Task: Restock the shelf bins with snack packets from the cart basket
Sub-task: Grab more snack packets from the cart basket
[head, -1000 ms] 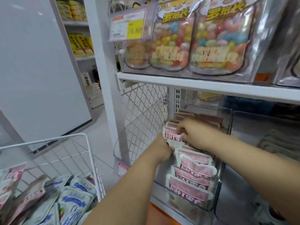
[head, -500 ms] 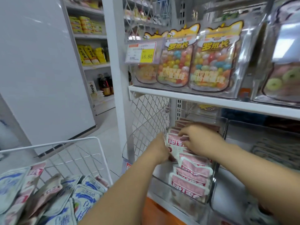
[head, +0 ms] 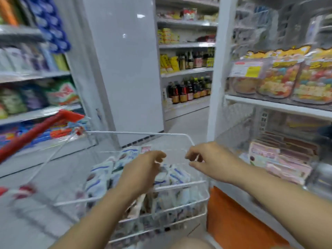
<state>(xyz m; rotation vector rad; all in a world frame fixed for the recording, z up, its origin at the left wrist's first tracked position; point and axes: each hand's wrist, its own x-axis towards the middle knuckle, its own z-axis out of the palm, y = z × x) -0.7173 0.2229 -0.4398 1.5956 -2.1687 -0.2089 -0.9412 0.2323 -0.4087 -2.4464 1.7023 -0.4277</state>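
- Snack packets [head: 100, 178], blue and white, lie heaped in the cart basket [head: 143, 134]. They fill its near half and pile up toward the near right corner.
- They are a jumble. Some stand on edge and some lie flat, so no single long axis shows, and the blur hides which one sits on top.
- From the fingers the heap lies straight down and a little toward the person. Both hands hang above it, inside the basket's rim.
- The left hand [head: 142, 171] is the nearer one and sits low over the middle of the pile, so I'd judge it the hand to take the next packet.
- Its fingers [head: 159, 157] are curled downward with the tips at the level of the top packets. Whether they have closed on one I cannot tell.
- The right hand [head: 213, 159] sits higher, by the far right corner of the rim. Its thumb and forefinger are apart and the other fingers are loosely bent. It holds nothing that I can see.
- The shelf bin [head: 318, 173] lies off to the right of both hands, well apart from the basket. Pink packets [head: 283, 160] stand in a row in it already.
- A lifted packet would therefore have to travel rightward and up, and the right hand lies closer to that side.
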